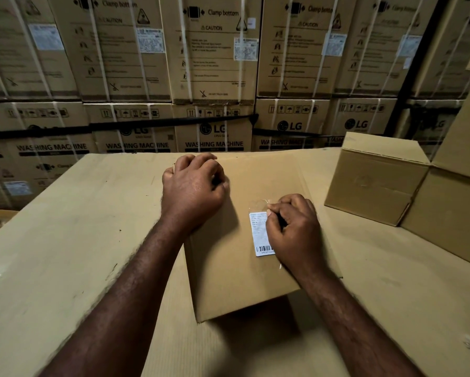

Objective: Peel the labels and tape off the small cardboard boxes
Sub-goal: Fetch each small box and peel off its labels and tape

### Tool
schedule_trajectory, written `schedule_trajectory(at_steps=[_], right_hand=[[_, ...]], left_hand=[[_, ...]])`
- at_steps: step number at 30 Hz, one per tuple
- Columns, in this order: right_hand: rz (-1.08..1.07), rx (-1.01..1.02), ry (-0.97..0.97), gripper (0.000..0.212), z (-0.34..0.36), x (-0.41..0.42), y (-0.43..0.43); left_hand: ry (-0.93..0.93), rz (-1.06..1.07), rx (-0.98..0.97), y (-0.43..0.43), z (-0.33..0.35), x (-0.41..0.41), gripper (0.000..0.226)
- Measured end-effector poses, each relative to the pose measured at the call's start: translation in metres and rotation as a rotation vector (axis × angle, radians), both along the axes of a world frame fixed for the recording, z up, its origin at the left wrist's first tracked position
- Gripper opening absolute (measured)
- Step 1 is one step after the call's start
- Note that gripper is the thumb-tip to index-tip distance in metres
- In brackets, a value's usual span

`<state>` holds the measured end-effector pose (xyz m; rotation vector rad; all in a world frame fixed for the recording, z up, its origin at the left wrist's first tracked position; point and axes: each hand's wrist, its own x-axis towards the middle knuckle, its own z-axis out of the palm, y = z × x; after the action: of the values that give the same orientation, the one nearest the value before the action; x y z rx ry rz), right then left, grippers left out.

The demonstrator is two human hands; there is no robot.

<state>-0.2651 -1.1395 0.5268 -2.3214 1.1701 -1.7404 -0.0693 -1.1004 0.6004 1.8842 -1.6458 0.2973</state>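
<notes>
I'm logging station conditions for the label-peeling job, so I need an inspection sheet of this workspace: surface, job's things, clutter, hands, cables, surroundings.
Surface: large tan cardboard surface, scuffed, bearing the boxes.
Job's things: small brown cardboard box; white barcode label on its top face under clear tape, whose far edge looks lifted.
Clutter: more plain brown cardboard boxes grouped at the right.
Hands: left hand rests with curled fingers on the small box's far-left corner; right hand pinches the clear tape at the label's far end.
Cables: nothing seen.
Surroundings: stacked washing-machine cartons with white straps behind.
</notes>
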Motion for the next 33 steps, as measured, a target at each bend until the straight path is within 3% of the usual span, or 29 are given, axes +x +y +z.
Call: schedule_trajectory(at_steps=[8, 12, 17, 20, 23, 26, 30, 33], right_hand=[[0.021, 0.128, -0.063, 0.015, 0.006, 0.000, -0.003], [-0.030, 0.131, 0.225, 0.011, 0.027, -0.005, -0.009], [-0.152, 0.091, 0.812, 0.017, 0.063, 0.004, -0.004], [-0.159, 0.110, 0.941, 0.019, 0.071, 0.011, -0.004], [-0.089, 0.237, 0.865, 0.015, 0.072, 0.008, -0.010], [0.126, 0.415, 0.684, 0.009, 0.073, -0.003, -0.013], [0.130, 0.378, 0.346, 0.009, 0.064, -0.020, -0.019], [0.098, 0.354, 0.330, 0.016, 0.053, -0.020, -0.022]], left_hand=[[0.007, -0.011, -0.010, -0.003, -0.003, 0.003, 0.023], [0.007, -0.007, -0.016, -0.003, -0.003, 0.003, 0.023], [0.001, -0.005, -0.013, -0.003, -0.003, 0.002, 0.024], [0.003, -0.010, -0.020, -0.003, -0.003, 0.004, 0.024], [0.000, -0.009, -0.020, -0.003, -0.003, 0.004, 0.024], [0.004, -0.008, -0.015, -0.004, -0.003, 0.004, 0.023], [-0.001, -0.002, -0.019, -0.005, -0.002, 0.004, 0.024], [-0.001, -0.004, -0.024, -0.006, -0.002, 0.004, 0.023]])
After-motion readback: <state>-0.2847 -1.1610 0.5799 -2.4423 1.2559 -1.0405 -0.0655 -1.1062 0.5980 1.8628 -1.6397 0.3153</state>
